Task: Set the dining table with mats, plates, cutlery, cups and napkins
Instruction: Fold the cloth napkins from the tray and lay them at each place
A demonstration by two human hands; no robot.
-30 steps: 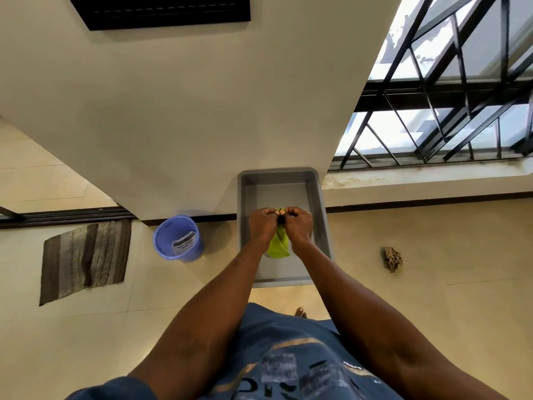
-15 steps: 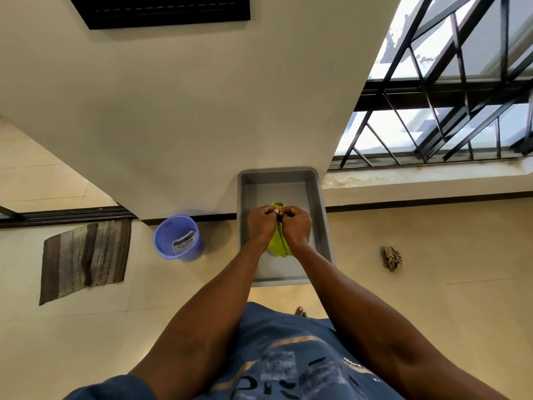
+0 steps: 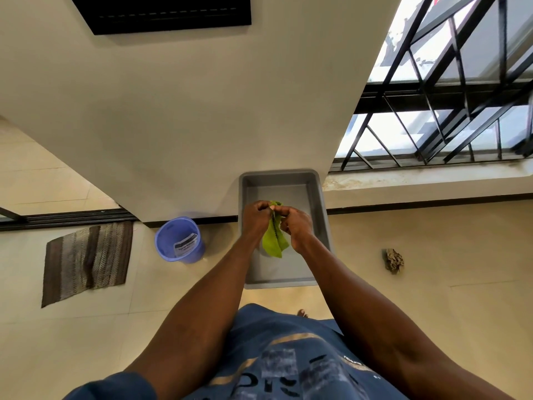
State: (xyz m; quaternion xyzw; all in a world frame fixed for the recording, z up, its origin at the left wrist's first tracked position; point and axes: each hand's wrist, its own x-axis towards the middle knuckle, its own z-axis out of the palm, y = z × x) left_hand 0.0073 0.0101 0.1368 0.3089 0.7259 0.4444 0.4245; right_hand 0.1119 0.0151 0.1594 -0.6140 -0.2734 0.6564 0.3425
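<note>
A green napkin [image 3: 274, 238] is hanging lengthwise from a person's two hands above a grey tub [image 3: 317, 197], its long axis running from the pinched top edge, farthest from the person, down to a loose lower end pointing back toward the person's body. The left hand [image 3: 255, 217] is pinching the cloth's top with curled fingers, and the right hand [image 3: 297, 226] is gripping it just beside, fingertips of both hands meeting at the fold. The cloth is folded narrow, a dark crease running down its middle. The tub is sitting on the pale tiled floor [image 3: 432, 298] against the foot of a cream wall [image 3: 187, 111]. A blue bucket [image 3: 180, 241] is standing near the tub on the left, a striped brown mat [image 3: 86, 261] lying farther left. A crumpled brown scrap [image 3: 392, 259] is lying on the floor to the right, below a barred window [image 3: 447, 96].
</note>
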